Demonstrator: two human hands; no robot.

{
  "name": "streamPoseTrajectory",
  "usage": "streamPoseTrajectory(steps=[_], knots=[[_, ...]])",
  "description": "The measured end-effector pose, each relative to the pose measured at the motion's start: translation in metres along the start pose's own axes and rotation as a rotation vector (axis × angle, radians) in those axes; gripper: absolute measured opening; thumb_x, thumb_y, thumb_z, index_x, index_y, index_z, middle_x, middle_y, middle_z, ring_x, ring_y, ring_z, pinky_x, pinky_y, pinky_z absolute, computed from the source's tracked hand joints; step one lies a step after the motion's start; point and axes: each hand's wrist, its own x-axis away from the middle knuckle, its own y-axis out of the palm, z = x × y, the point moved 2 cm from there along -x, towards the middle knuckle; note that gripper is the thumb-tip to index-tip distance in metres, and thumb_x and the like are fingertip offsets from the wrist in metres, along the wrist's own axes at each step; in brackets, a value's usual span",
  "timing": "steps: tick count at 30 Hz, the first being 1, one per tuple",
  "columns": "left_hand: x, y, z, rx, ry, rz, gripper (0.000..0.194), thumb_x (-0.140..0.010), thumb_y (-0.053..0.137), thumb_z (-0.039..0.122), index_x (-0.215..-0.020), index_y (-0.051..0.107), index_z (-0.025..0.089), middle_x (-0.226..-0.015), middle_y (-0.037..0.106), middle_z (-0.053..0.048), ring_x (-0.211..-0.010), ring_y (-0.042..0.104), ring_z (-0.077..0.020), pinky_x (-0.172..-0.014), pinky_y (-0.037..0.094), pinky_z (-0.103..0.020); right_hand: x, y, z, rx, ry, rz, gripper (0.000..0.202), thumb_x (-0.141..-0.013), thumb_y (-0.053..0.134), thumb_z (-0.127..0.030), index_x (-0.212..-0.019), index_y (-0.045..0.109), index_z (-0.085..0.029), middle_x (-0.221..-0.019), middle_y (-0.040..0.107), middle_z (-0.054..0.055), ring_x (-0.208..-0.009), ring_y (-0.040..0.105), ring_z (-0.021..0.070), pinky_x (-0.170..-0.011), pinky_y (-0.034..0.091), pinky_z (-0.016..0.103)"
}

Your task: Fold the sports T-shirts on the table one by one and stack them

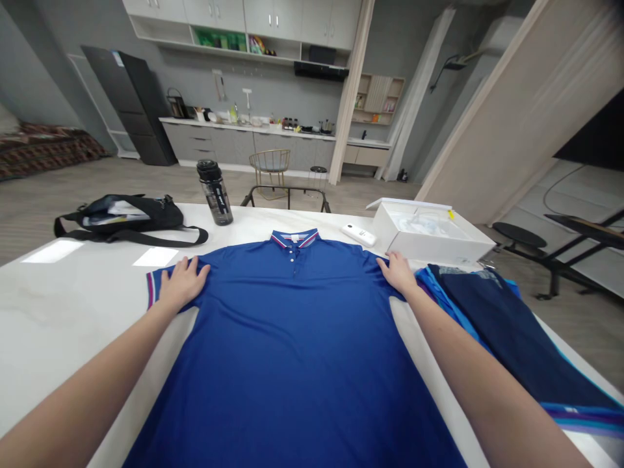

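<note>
A blue polo shirt (292, 338) lies spread front side up on the white table, its striped collar toward the far edge and its lower part running out of view at the bottom. On the left sleeve, my left hand (184, 283) rests flat with its fingers spread. My right hand (397, 272) lies on the right sleeve, fingers apart, and covers much of it. Neither hand holds anything. Some creases cross the chest of the shirt.
A black bag (127, 218) and a dark bottle (215, 195) stand at the back left of the table (63, 325). Behind the right sleeve are a white device (359, 234) and an open white box (429, 237). Folded dark clothes (511, 331) lie right of my right arm.
</note>
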Motion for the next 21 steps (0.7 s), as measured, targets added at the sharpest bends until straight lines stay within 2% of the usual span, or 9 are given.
streamPoseTrajectory(steps=[4, 7, 9, 10, 12, 14, 16, 21], knots=[[0.005, -0.002, 0.044, -0.064, 0.286, 0.084, 0.069, -0.1, 0.026, 0.051, -0.157, 0.036, 0.013, -0.164, 0.031, -0.016, -0.153, 0.026, -0.0318, -0.123, 0.018, -0.057, 0.012, 0.009, -0.049, 0.084, -0.176, -0.03, 0.058, -0.1, 0.045, -0.047, -0.145, 0.05, -0.01, -0.156, 0.041, 0.021, -0.147, 0.033, 0.0355, -0.121, 0.02, 0.057], [0.001, 0.001, 0.087, -0.068, 0.466, 0.036, 0.063, -0.102, 0.027, 0.044, -0.158, 0.034, 0.015, -0.165, 0.031, -0.012, -0.154, 0.024, -0.0273, -0.124, 0.018, -0.051, 0.02, 0.015, -0.106, -0.038, -0.306, -0.041, 0.056, -0.104, 0.034, -0.043, -0.147, 0.049, -0.012, -0.159, 0.041, 0.016, -0.15, 0.031, 0.026, -0.125, 0.017, 0.043], [-0.004, 0.004, 0.116, -0.045, 0.479, -0.019, 0.064, -0.103, 0.025, 0.046, -0.158, 0.033, 0.015, -0.165, 0.031, -0.012, -0.154, 0.025, -0.0265, -0.124, 0.018, -0.05, 0.02, 0.023, -0.144, -0.14, -0.301, -0.132, 0.06, -0.106, 0.024, -0.046, -0.152, 0.044, -0.013, -0.161, 0.038, 0.012, -0.152, 0.028, 0.0209, -0.124, 0.02, 0.036], [-0.008, 0.007, 0.128, -0.03, 0.463, -0.053, 0.065, -0.103, 0.024, 0.048, -0.159, 0.032, 0.015, -0.165, 0.03, -0.012, -0.154, 0.024, -0.0269, -0.124, 0.018, -0.051, 0.019, 0.029, -0.16, -0.166, -0.288, -0.191, 0.064, -0.106, 0.022, -0.05, -0.155, 0.041, -0.014, -0.164, 0.033, 0.012, -0.153, 0.026, 0.0219, -0.124, 0.019, 0.038], [-0.015, 0.012, 0.149, 0.003, 0.414, -0.123, 0.069, -0.102, 0.022, 0.054, -0.159, 0.031, 0.016, -0.166, 0.026, -0.012, -0.154, 0.022, -0.0282, -0.123, 0.018, -0.054, 0.014, 0.041, -0.184, -0.156, -0.235, -0.298, 0.069, -0.104, 0.021, -0.059, -0.159, 0.034, -0.018, -0.167, 0.026, 0.01, -0.155, 0.02, 0.026, -0.125, 0.014, 0.05], [-0.024, 0.017, 0.162, 0.028, 0.37, -0.169, 0.072, -0.101, 0.02, 0.058, -0.161, 0.028, 0.019, -0.168, 0.02, -0.01, -0.156, 0.018, -0.029, -0.123, 0.016, -0.056, 0.007, 0.053, -0.196, -0.102, -0.181, -0.338, 0.073, -0.102, 0.021, -0.065, -0.161, 0.03, -0.022, -0.168, 0.021, 0.007, -0.156, 0.013, 0.0294, -0.123, 0.005, 0.059], [-0.033, 0.022, 0.17, 0.04, 0.341, -0.176, 0.074, -0.1, 0.017, 0.062, -0.162, 0.025, 0.021, -0.169, 0.017, -0.008, -0.156, 0.014, -0.0288, -0.124, 0.013, -0.057, -0.003, 0.062, -0.2, -0.056, -0.154, -0.333, 0.076, -0.1, 0.021, -0.068, -0.162, 0.027, -0.024, -0.169, 0.017, 0.006, -0.156, 0.009, 0.0307, -0.122, -0.001, 0.063], [-0.047, 0.026, 0.176, 0.048, 0.322, -0.147, 0.073, -0.1, 0.015, 0.062, -0.162, 0.025, 0.024, -0.17, 0.014, -0.005, -0.157, 0.013, -0.0281, -0.124, 0.012, -0.057, -0.024, 0.072, -0.197, -0.029, -0.184, -0.319, 0.077, -0.099, 0.02, -0.071, -0.162, 0.024, -0.027, -0.17, 0.015, 0.005, -0.156, 0.007, 0.0315, -0.121, -0.001, 0.064]])
